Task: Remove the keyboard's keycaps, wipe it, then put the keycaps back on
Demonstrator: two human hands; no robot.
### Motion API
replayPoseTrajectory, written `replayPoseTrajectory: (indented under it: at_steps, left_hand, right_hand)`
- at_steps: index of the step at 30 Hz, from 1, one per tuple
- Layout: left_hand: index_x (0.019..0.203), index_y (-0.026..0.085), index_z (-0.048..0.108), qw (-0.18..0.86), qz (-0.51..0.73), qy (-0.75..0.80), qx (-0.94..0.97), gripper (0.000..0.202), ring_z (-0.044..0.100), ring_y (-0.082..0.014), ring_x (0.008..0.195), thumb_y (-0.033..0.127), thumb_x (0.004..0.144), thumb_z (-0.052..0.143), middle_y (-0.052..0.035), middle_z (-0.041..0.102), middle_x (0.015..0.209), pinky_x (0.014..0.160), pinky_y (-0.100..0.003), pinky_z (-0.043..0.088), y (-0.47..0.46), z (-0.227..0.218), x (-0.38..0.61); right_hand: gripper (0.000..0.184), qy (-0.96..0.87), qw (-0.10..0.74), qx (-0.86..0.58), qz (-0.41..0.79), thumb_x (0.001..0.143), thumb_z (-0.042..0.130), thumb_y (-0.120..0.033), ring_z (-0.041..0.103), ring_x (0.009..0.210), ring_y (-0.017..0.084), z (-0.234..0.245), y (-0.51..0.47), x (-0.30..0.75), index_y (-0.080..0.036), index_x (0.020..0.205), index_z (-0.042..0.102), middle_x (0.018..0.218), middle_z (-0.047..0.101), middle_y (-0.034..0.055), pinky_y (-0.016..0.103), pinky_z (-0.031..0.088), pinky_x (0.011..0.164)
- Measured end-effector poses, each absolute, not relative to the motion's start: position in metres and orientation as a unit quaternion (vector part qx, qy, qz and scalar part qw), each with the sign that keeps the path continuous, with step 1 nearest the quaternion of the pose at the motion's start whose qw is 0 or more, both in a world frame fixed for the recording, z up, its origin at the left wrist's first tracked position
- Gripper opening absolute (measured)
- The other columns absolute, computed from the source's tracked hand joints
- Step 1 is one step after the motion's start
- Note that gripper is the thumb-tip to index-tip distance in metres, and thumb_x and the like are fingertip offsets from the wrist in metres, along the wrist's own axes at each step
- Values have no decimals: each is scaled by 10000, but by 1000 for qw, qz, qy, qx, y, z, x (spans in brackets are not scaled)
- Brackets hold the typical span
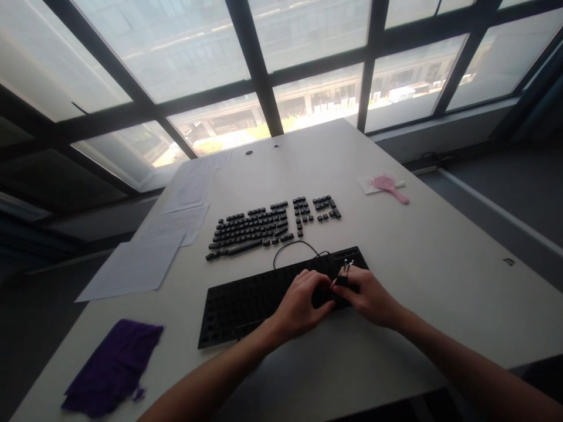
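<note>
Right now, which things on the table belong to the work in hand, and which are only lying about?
Seem part of the work:
- keyboard, under both hands
- tool with metal prongs, in the right hand
- keycaps, in rows beyond the keyboard

Seem only lying about:
- papers
- purple cloth
- pink brush
- white tissue, under the brush

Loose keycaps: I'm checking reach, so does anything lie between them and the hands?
Yes: the rear edge of the black keyboard and, just behind it, a looped cable lie between the hands and the loose keycaps.
</note>
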State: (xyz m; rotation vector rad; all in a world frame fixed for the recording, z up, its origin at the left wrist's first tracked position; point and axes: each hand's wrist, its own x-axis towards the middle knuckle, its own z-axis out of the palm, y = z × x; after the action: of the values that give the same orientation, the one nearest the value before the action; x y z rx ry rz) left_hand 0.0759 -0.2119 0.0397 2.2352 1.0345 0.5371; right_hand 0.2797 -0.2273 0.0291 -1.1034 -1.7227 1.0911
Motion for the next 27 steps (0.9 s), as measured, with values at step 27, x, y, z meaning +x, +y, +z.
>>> replayPoseTrajectory:
  at_steps: [27]
  left_hand:
    - [935,225,726,289,298,392,821,179,624,-200,885,292,786,799,-30,722,910,809,-360,446,-221,14,74]
  right_hand:
    - [206,-668,427,-468,391,930,593,-327,635,747,206,15,-238,268,-183,843,711,795,704,50,318,488,691]
